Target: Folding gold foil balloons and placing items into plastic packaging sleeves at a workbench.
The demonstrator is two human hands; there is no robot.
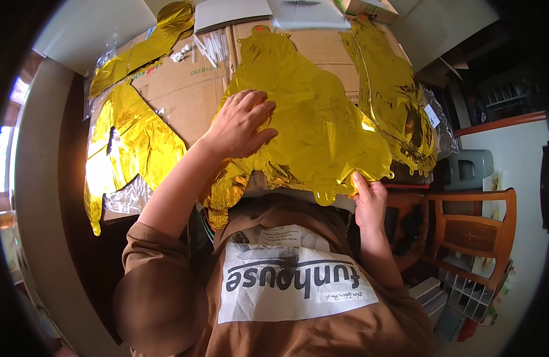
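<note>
A flat gold foil balloon (310, 95) with a scalloped outline lies across the middle of the cardboard and overhangs its near edge. My left hand (244, 122) rests palm down on it, left of its middle, fingers bent and thumb apart. At the balloon's near right corner, my right hand (369, 199) pinches the foil edge between thumb and fingers. Below my left wrist the foil is crumpled and folded. A second gold foil balloon (146, 146) lies to the left, and another (393, 89) lies along the right side.
Flat cardboard (161, 89) covers the worktop. Thin white sticks (212, 49) lie towards the back, beside small white pieces (181, 55). More gold foil (137, 56) lies at the far left. White sheets (232, 13) sit at the back edge. A wooden chair (471, 232) stands at the right.
</note>
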